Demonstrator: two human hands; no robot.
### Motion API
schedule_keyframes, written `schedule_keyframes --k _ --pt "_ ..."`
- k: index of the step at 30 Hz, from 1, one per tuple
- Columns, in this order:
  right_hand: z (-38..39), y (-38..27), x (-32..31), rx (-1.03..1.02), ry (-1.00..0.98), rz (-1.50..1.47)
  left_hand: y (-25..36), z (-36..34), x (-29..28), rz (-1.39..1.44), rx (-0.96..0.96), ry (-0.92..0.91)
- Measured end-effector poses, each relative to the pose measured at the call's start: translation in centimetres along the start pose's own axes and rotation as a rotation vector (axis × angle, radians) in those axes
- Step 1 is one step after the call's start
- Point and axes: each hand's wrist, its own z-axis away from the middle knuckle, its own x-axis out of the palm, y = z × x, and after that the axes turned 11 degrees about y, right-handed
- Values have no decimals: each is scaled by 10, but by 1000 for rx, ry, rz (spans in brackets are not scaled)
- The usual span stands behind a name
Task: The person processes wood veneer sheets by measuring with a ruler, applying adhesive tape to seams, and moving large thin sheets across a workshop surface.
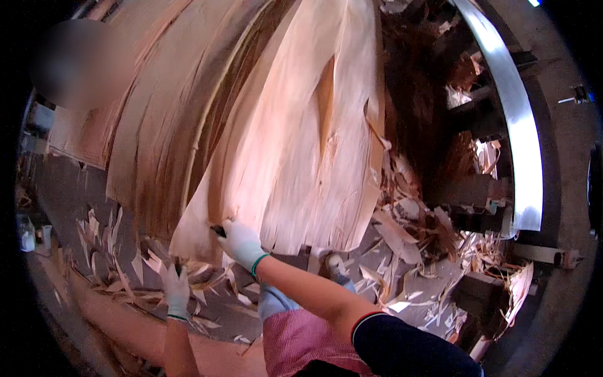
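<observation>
A large pale wood veneer sheet (292, 157), split lengthwise in places, hangs down in front of me. My right hand (242, 245), in a white glove with a green cuff edge, is closed on its lower left part; a dark patch shows at the fingertips. My left hand (177, 294), gloved in white too, is lower and to the left, off the sheet. Its fingers point upward, a little apart, with nothing plainly in them. Nearest to it are torn veneer scraps (138, 267) on the floor.
More veneer sheets (151, 119) hang in layers at the left. Broken veneer pieces (399, 239) pile up right of the held sheet. A shiny curved metal strip (518, 125) runs down the right side, beside dark machine parts (474, 188). A blurred round patch covers the upper left.
</observation>
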Motion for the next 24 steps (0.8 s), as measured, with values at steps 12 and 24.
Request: schedule_keyframes --k 12,24 --pt "-9 296 29 623 758 -406 -17 -48 -9 17 55 229" --pt "-10 251 -1 531 669 -359 -7 -17 101 105 -55 4"
